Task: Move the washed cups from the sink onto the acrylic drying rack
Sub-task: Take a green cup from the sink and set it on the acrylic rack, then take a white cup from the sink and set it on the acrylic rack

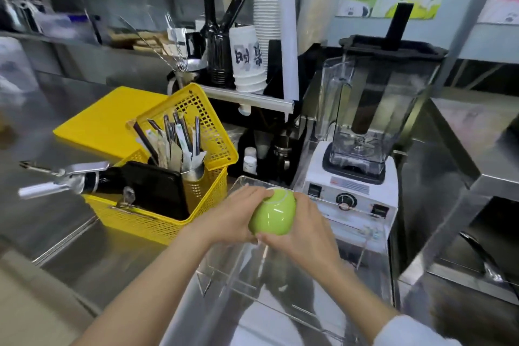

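A light green cup is held upside down, its white-ringed base pointing away from me, above the clear acrylic drying rack. My left hand grips the cup's left side and my right hand wraps its right side and lower rim. The rack stands on the steel counter in front of the blender, and I see no cups resting on it. The sink does not show in this view.
A yellow basket with cutlery, a black tray and a steel tool sits just left of the rack. A white blender stands right behind the rack. A yellow board lies farther left. A steel ledge rises at the right.
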Tool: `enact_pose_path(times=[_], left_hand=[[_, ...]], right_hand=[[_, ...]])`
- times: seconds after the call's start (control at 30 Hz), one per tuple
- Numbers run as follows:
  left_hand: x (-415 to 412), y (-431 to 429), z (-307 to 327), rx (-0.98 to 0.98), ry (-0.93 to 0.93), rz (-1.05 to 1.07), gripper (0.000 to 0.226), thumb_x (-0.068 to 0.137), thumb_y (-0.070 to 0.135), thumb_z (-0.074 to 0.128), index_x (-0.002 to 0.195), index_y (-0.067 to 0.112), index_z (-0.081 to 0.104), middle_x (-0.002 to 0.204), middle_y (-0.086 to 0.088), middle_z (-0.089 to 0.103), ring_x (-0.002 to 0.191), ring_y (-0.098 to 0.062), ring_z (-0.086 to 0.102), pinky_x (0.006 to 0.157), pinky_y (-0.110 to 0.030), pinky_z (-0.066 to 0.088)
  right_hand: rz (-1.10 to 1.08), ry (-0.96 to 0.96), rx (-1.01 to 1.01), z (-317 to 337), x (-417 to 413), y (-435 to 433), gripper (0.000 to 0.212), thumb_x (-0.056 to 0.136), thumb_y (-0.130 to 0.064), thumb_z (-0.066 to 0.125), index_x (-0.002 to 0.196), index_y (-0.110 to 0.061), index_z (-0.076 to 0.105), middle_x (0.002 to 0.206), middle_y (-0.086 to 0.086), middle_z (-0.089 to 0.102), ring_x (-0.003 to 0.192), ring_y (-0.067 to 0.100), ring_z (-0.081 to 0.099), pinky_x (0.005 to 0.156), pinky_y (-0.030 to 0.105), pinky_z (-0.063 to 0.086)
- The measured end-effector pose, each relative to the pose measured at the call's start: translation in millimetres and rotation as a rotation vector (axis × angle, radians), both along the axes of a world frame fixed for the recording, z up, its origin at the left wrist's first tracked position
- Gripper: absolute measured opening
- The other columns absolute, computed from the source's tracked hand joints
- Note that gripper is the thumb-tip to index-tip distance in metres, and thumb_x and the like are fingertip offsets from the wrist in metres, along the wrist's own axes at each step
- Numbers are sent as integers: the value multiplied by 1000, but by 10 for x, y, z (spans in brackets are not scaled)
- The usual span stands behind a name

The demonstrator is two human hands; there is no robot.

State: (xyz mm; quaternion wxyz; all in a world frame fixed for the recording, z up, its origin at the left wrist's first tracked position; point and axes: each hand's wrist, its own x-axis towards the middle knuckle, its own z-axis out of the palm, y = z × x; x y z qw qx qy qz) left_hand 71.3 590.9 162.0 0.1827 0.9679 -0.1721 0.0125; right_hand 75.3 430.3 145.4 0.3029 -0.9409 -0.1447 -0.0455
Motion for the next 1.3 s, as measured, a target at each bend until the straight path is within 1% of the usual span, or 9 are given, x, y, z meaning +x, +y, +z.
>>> enact_pose_path(times=[0.3,0.47,0.6,0.73,0.87,0.97,1.07,1.17,1.3], left_hand=[[28,142,-68,38,-8,10,81,77,19,68,145,24,24,144,-1,26,134,-14,23,104,-14,14],[-25,22,39,134,-13,103,75,73,0,53,142,22,31,150,7,29,133,-18,35,108,-28,28],[8,-79,135,173,7,173,57,83,14,52,137,26,40,143,8,40,121,-17,49,97,-33,42],[102,-259,288,-14,-40,237,44,82,35,64,124,32,53,129,6,59,115,-20,57,94,-40,46],[93,-1098,390,-157,-144,88,49,78,45,65,122,24,58,121,5,60,110,-18,55,90,-31,39],[43,-1835,413,-243,-116,-83,67,66,66,45,121,30,57,116,16,57,106,-6,50,87,-23,34],[59,-2543,275,-252,-66,-214,72,64,69,34,123,33,54,117,21,51,108,1,44,89,-20,31],[38,-3276,80,-206,-24,-364,69,70,67,34,123,29,55,123,14,56,116,-5,48,97,-22,36],[-7,-4145,-257,-169,113,-443,70,71,66,36,126,27,52,125,8,56,119,-10,48,101,-25,36]], right_hand=[[-73,95,51,-173,45,240,89,54,-57,76,117,-13,30,120,8,48,113,27,48,84,38,43],[-50,55,-140,-189,90,219,83,62,-59,69,119,-13,30,125,8,49,117,24,46,93,40,29],[98,189,-156,-45,126,-1,81,68,-53,67,128,-18,25,135,9,41,122,29,43,99,49,29],[210,269,-41,257,42,-521,85,74,-43,68,139,-27,16,142,12,34,128,33,39,103,51,33],[166,218,109,496,-58,-1239,69,82,-37,62,137,-29,23,140,10,41,124,29,44,98,47,42],[84,175,153,525,-120,-1871,66,82,-38,60,137,-33,23,137,6,44,118,25,48,96,45,44],[-36,163,119,393,-184,-2595,69,82,-34,61,139,-26,23,143,6,41,129,23,41,104,42,38],[-184,167,177,201,-315,-3307,63,81,-29,64,135,-21,33,137,7,47,123,22,47,101,36,39],[-433,290,190,-142,-566,-4186,65,85,-34,60,139,-20,28,141,6,43,125,23,44,95,28,36]])
